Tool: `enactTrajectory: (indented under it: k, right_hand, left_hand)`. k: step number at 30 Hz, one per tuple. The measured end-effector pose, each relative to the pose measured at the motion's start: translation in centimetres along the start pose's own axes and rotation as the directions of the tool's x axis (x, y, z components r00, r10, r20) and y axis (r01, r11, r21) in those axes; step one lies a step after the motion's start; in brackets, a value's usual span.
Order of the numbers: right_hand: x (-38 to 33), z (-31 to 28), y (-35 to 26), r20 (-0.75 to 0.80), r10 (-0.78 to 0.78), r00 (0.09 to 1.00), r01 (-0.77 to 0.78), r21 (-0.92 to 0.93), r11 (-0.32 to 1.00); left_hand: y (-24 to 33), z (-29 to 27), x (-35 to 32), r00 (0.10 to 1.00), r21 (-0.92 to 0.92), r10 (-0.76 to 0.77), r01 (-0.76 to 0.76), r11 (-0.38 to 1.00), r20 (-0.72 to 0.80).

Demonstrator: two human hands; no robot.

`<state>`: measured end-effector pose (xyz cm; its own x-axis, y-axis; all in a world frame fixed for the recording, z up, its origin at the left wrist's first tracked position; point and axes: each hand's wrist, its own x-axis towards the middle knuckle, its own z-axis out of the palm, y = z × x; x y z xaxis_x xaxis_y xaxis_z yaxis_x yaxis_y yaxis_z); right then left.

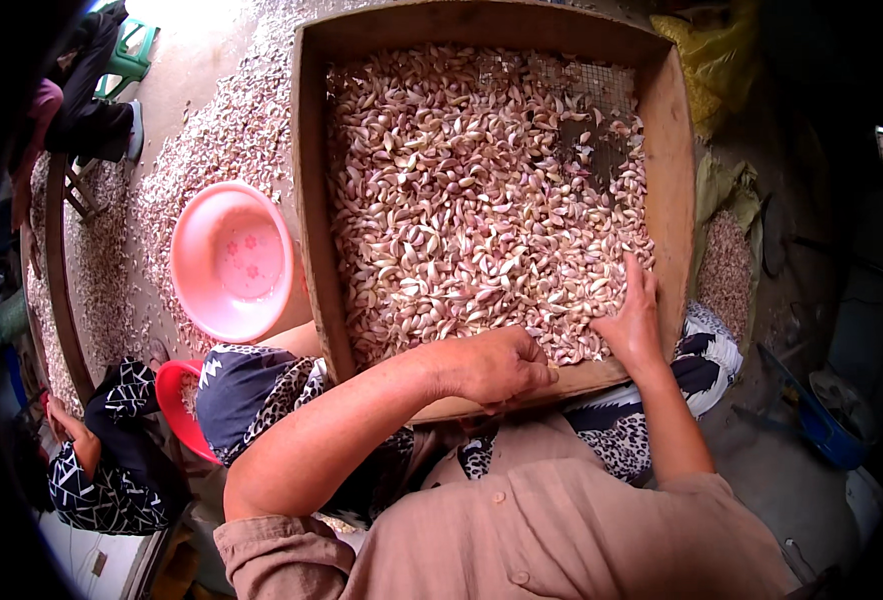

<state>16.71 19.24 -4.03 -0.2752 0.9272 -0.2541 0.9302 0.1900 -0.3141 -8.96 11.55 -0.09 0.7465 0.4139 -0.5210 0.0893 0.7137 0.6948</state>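
Note:
A wooden-framed sieve (673, 190) with a wire mesh bottom rests across my lap. Garlic cloves (461, 210) cover most of it, and bare mesh shows toward the far right corner. My left hand (504, 368) is closed over the sieve's near edge, its fingers curled in; whatever they hold, if anything, is hidden. In the near right corner my right hand (633, 318) lies open, thumb and fingers spread against the cloves beside the right wall.
Left of the sieve are a pink basin (231, 262) and a red basin (183, 410) with cloves inside. Loose cloves (226, 140) are heaped on the floor. Other people (111, 450) sit at the left. A sack of cloves (726, 270) and a yellow bag (711, 70) stand right.

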Motion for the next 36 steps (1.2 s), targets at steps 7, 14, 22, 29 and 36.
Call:
enactTrajectory:
  k: [7,14,22,29,36]
  right_hand:
    - [5.5,2.7,-1.7,-0.156,-0.001,0.988,0.039,0.241,0.970]
    - [13.3,1.3,-8.0,-0.250,-0.117,0.961,0.160,0.160,0.974]
    - [13.1,3.7,-12.8,0.003,-0.238,0.971,0.237,0.024,0.971]
    - [4.9,5.2,-9.0,0.148,-0.397,0.906,0.408,-0.051,0.912]
    - [0.6,6.2,-8.3,0.201,-0.714,0.671,0.709,0.110,0.697]
  left_hand:
    - [-0.4,0.2,0.2,1.000,0.035,0.006,-0.007,0.999,0.010]
    - [-0.4,0.0,0.4,0.999,0.053,0.032,-0.031,0.998,-0.016]
    - [-0.3,-0.2,0.1,0.999,0.060,0.008,-0.004,0.998,-0.053]
    - [-0.7,0.2,0.5,0.998,0.118,0.026,-0.020,0.993,-0.052]
    - [-0.5,0.0,0.0,0.992,-0.021,0.064,-0.062,0.998,0.107]
